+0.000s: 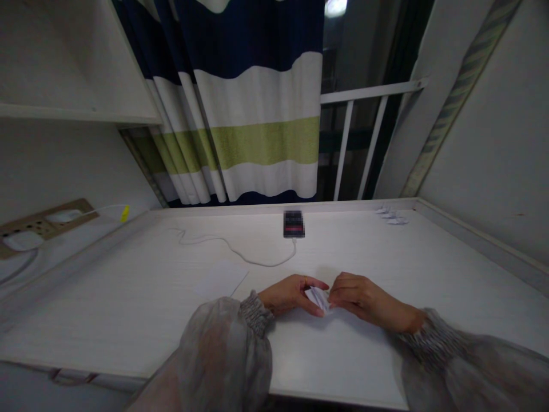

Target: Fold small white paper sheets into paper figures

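Note:
A small piece of folded white paper is held between my two hands, just above the white desk. My left hand grips its left side, thumb below and index finger above, with a ring on one finger. On the paper's right edge, the fingertips of my right hand are pinched together. The paper's exact folded shape is partly covered by my fingers. To the left of my left hand lies a flat white sheet of paper on the desk.
A phone, blurred out, lies near the desk's back edge with a white cable running left. Several small folded papers sit in the back right corner. A power strip is on the left wall; a striped curtain hangs behind.

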The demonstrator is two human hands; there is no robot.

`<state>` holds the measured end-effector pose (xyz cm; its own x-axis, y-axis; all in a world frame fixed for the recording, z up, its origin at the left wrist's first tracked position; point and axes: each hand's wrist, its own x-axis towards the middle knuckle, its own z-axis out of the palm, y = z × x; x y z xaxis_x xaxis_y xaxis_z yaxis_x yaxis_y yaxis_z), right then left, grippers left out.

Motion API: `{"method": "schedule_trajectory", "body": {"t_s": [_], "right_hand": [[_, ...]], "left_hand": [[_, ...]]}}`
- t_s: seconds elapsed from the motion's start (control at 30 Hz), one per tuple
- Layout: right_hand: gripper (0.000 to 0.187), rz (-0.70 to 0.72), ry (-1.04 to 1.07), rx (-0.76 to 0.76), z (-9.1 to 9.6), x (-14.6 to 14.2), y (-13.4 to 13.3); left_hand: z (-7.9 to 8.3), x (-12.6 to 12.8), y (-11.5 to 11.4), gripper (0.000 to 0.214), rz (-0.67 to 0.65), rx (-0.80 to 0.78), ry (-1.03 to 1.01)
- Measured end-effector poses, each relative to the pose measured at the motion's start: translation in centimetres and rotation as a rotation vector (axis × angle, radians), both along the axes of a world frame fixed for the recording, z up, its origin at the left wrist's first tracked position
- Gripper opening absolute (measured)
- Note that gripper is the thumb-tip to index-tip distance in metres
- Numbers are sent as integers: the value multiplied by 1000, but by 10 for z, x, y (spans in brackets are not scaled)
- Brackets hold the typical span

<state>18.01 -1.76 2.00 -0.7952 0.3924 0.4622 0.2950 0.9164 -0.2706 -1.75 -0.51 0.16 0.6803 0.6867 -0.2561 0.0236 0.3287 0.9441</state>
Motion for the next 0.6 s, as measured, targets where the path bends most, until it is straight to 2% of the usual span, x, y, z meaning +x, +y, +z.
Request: {"method": "schedule_trajectory", "body": {"t_s": [0.27,0.37,0.5,0.6], "right_hand": [[27,-114,114,-287,1,-1,0],[25,-191,143,-240,-2,-2,-2],[19,-205,96,-104,-7,-4,-3],[17,-260,58,-95,-8,-6,-5]], "left_hand": [[3,-1,-1,56,-10,6,-3],[4,0,-1,53,-11,8,-41],[2,4,-1,47,55,-45,-87],[-4,8,0,41,90,36,-37]]}}
